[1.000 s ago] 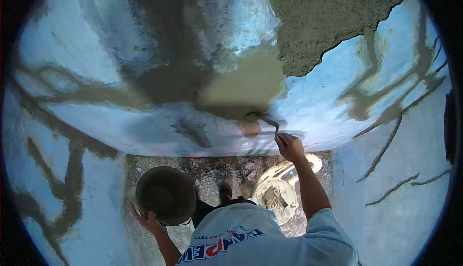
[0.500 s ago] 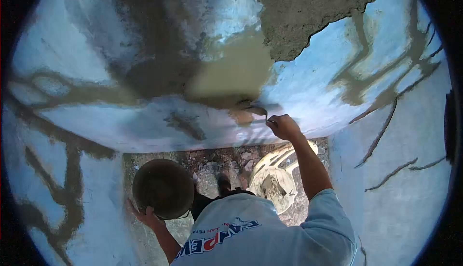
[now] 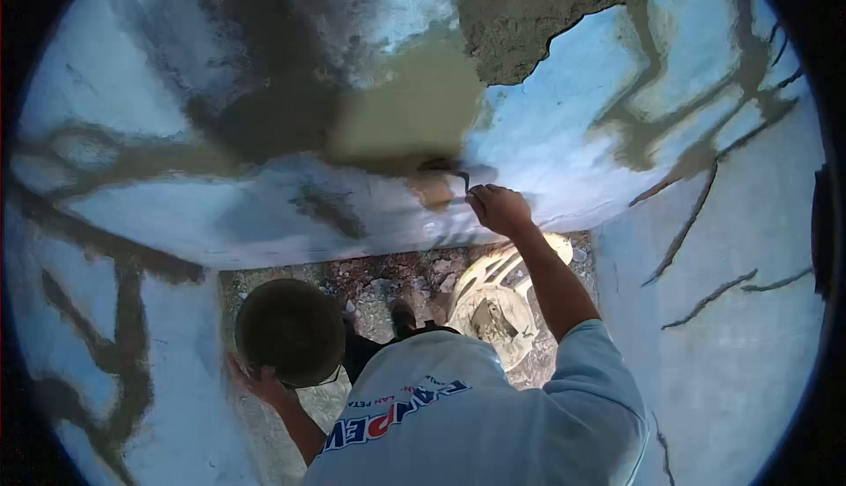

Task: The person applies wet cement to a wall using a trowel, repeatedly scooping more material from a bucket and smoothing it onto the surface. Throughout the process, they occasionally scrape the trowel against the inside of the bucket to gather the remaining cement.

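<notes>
My right hand [image 3: 500,209] is closed around the handle of a trowel [image 3: 448,167]. The trowel's dark blade lies at the wall [image 3: 546,133], along the lower edge of a smeared grey-brown patch [image 3: 401,103]. At lower left my left hand [image 3: 262,382] grips the near rim of a dark round bucket [image 3: 290,332], with the fingers partly hidden beneath it. The bucket's inside is dark, and what it contains cannot be made out.
Rough grey mortar [image 3: 546,10] covers the wall's upper part. Filled crack lines [image 3: 132,345] run over the left wall, open cracks [image 3: 692,226] over the right. A pale plastic chair [image 3: 520,305] with mortar on its seat stands on the rubble-strewn ground [image 3: 379,296] beside my legs.
The view has shifted slightly, so the wall and chair sit a little higher and further left. My right hand keeps the trowel at nearly the same spot; my left still holds the bucket.
</notes>
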